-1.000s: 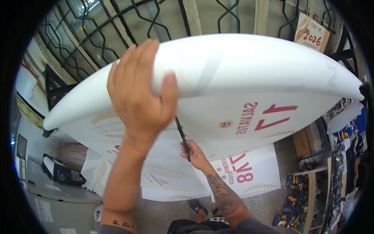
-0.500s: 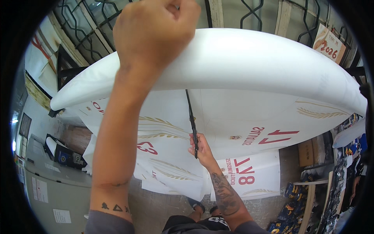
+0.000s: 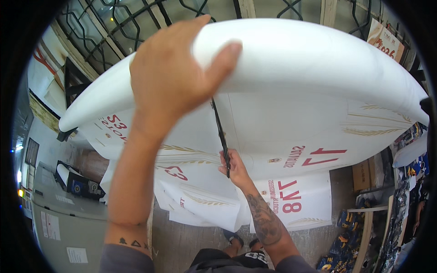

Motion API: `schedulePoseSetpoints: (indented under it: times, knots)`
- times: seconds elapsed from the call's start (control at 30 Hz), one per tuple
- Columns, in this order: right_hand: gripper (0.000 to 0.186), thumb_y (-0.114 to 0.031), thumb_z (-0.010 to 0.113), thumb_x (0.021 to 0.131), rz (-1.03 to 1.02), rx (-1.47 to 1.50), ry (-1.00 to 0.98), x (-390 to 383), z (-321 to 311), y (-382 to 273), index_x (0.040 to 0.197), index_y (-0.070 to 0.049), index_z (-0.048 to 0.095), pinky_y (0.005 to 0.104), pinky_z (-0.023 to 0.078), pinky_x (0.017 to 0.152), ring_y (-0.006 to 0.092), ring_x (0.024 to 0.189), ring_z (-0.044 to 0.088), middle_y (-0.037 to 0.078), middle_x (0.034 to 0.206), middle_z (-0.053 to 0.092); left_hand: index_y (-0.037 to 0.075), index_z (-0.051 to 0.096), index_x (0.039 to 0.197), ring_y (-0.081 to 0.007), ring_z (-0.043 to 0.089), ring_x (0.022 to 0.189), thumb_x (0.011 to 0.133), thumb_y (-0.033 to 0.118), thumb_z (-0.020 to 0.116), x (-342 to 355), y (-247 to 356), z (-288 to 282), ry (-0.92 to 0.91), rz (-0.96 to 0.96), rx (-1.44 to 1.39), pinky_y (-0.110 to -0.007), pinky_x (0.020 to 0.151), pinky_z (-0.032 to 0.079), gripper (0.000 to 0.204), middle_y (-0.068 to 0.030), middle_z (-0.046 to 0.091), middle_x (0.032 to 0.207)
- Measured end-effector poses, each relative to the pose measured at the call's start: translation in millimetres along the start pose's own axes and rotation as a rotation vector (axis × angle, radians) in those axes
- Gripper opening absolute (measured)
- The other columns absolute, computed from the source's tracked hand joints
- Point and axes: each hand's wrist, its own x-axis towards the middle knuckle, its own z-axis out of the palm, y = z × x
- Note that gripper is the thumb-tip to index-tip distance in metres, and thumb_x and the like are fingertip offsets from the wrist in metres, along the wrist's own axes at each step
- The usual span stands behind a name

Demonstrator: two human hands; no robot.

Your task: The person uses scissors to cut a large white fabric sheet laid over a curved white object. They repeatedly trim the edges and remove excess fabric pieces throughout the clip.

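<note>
A big white roll of sheet (image 3: pixel 296 57) crosses the upper view, with printed white sheet (image 3: pixel 284 120) hanging below it, bearing red lettering and gold leaf shapes. My left hand (image 3: pixel 170 77) lies over the roll left of centre, thumb spread from the fingers, slightly blurred; the fingertips are partly out of sight on the far side. Lower down, my right hand (image 3: pixel 234 167) is closed on a long, thin black tool (image 3: pixel 220 129), which points up along the sheet toward the roll. I cannot tell exactly what tool it is.
A grilled window (image 3: pixel 291 11) and paper calendar (image 3: pixel 382 36) are behind the roll. A grey cabinet (image 3: pixel 59 218) stands left, a black object (image 3: pixel 79 179) beyond it. On the right are a cardboard box (image 3: pixel 362 170), wooden racking (image 3: pixel 364 236) and dark printed packages (image 3: pixel 337 255).
A half second ago my left hand was higher with fingers curled; now it is lower on the roll, thumb out. My right hand has shifted slightly upward with the tool.
</note>
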Motion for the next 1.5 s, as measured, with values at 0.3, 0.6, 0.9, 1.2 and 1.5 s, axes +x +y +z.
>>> schedulePoseSetpoints:
  times: [0.3, 0.6, 0.9, 1.2, 1.5]
  knots:
    - [0.046, 0.005, 0.071, 0.088, 0.038, 0.008, 0.047, -10.2, -1.9, 24.2, 0.129, -0.003, 0.051, 0.0257, 0.046, 0.091, 0.0105, 0.095, 0.052, 0.000, 0.100, 0.051, 0.004, 0.073, 0.109, -0.0334, 0.070, 0.089, 0.093, 0.031, 0.062, 7.5, 1.6, -23.9, 0.036, -0.174, -0.161, -0.040, 0.083, 0.052, 0.034, -0.0146, 0.073, 0.095]
    - [0.050, 0.002, 0.073, 0.088, -0.058, -0.025, 0.055, 8.1, -9.0, 24.5, 0.132, -0.003, 0.048, 0.0289, 0.044, 0.092, 0.0128, 0.099, 0.051, 0.003, 0.106, 0.051, 0.001, 0.066, 0.125, -0.0371, 0.066, 0.107, 0.094, 0.046, 0.053, -33.5, -17.5, -0.9, 0.066, 0.095, 0.039, -0.044, 0.093, 0.048, 0.057, -0.0182, 0.070, 0.118]
    - [0.053, 0.004, 0.072, 0.086, -0.024, 0.011, -0.017, -24.4, -9.0, 41.3, 0.132, -0.004, 0.046, 0.0251, 0.041, 0.092, 0.0113, 0.099, 0.047, 0.001, 0.105, 0.048, -0.001, 0.073, 0.100, -0.0308, 0.071, 0.086, 0.099, 0.028, 0.053, 50.5, -27.9, -14.5, -0.062, -0.207, -0.134, -0.036, 0.080, 0.052, 0.036, -0.0196, 0.074, 0.095]
    - [0.052, 0.008, 0.069, 0.086, -0.067, -0.121, 0.099, -21.2, -5.4, 34.6, 0.131, -0.004, 0.047, 0.0268, 0.044, 0.091, 0.0123, 0.100, 0.051, 0.003, 0.106, 0.050, -0.003, 0.067, 0.117, -0.0366, 0.067, 0.096, 0.088, 0.035, 0.059, -29.1, -6.1, 6.0, 0.269, 0.249, -0.047, -0.042, 0.091, 0.049, 0.048, -0.0185, 0.070, 0.107]
    - [0.044, 0.004, 0.071, 0.088, -0.073, -0.089, 0.005, -4.7, -14.8, 20.1, 0.126, -0.003, 0.051, 0.0292, 0.043, 0.097, 0.0132, 0.101, 0.054, 0.002, 0.102, 0.054, -0.002, 0.074, 0.105, -0.0318, 0.070, 0.080, 0.090, 0.046, 0.059, 6.4, -6.9, -8.3, -0.162, -0.212, -0.213, -0.038, 0.078, 0.053, 0.052, -0.0176, 0.072, 0.085]
